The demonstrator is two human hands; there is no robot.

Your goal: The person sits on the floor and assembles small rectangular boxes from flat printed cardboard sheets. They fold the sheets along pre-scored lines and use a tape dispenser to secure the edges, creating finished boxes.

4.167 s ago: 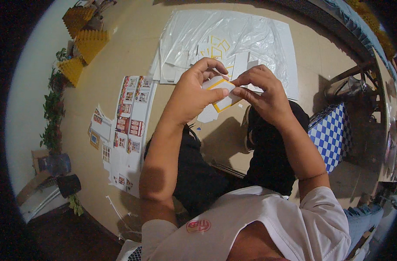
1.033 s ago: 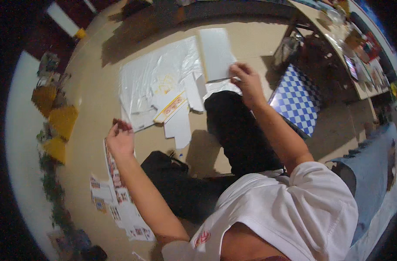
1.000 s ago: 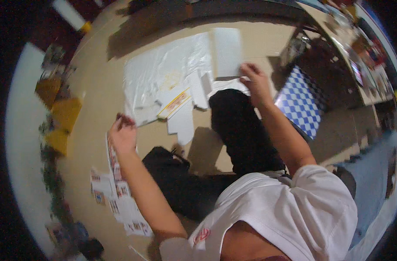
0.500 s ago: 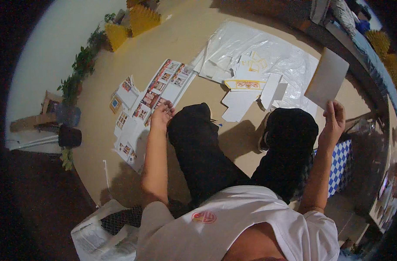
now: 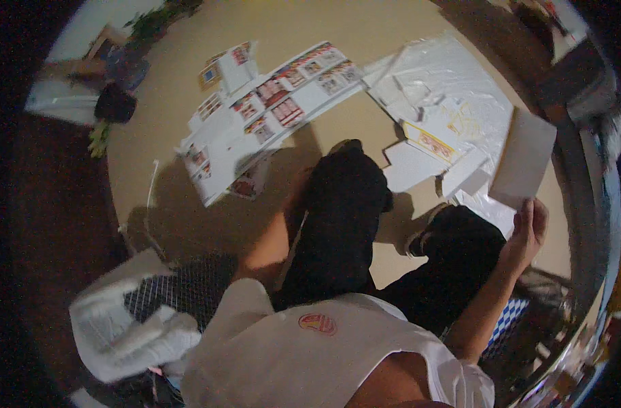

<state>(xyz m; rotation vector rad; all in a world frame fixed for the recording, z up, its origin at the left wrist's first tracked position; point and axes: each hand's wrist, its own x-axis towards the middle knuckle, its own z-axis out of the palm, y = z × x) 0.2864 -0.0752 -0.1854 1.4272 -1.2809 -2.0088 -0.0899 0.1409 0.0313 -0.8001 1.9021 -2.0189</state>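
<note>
A tan floor [image 5: 348,122] spreads around the seated person, its edges bending into the dark rim of the view. The right hand [image 5: 530,223] is closed in a pinch, thumb and fingers gripping the lower end of a grey-white board [image 5: 526,155], which is held up at a tilt beside the plastic sheet. The left forearm [image 5: 266,248] runs into shadow by the left knee [image 5: 348,183]; the left hand is hidden there, so whether it is open or holding anything cannot be told. Under the right forearm, a blue-and-white checked thing [image 5: 509,316] shows only in part, and the clutter at the lower right is too blurred to make out. Near the knees lie a white strip with a yellow border and red pattern [image 5: 430,141] and folded white pieces [image 5: 463,175], next to the clear plastic sheet [image 5: 470,75]. Farther left are printed sheets [image 5: 283,98], partly shadowed, a crumpled white bag [image 5: 99,336] and a dark pot [image 5: 114,103].
</note>
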